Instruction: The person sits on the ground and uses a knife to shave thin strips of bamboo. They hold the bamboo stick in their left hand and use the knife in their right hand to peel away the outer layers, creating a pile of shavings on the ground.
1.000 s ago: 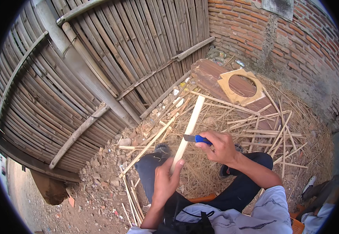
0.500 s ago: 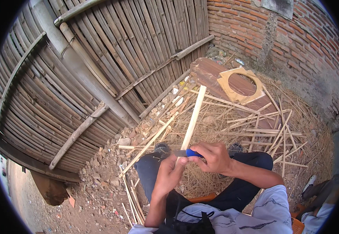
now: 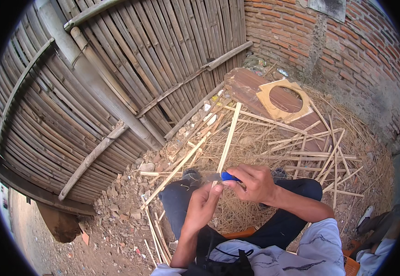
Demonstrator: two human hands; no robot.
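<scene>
A pale wooden strip (image 3: 230,135), slanting up the center of the frame, now shows a narrower face, apparently turned to put another side under the blue-handled knife (image 3: 228,176); the left hand (image 3: 201,207) pinches its lower end, the right hand (image 3: 255,185) grips the knife.

Definitely outdoors, some kind of rough yard corner used as a makeshift work spot. It's hemmed in by a bamboo-slat wall (image 3: 163,55) and a weathered brick wall (image 3: 287,37). The dirt ground (image 3: 98,257) is strewn with rubble (image 3: 117,202) and straw-like litter (image 3: 368,138), loose wooden strips (image 3: 177,169) are scattered about, and a pale strip (image 3: 230,138) is held by a blue-handled knife (image 3: 230,176), all daylit.
</scene>
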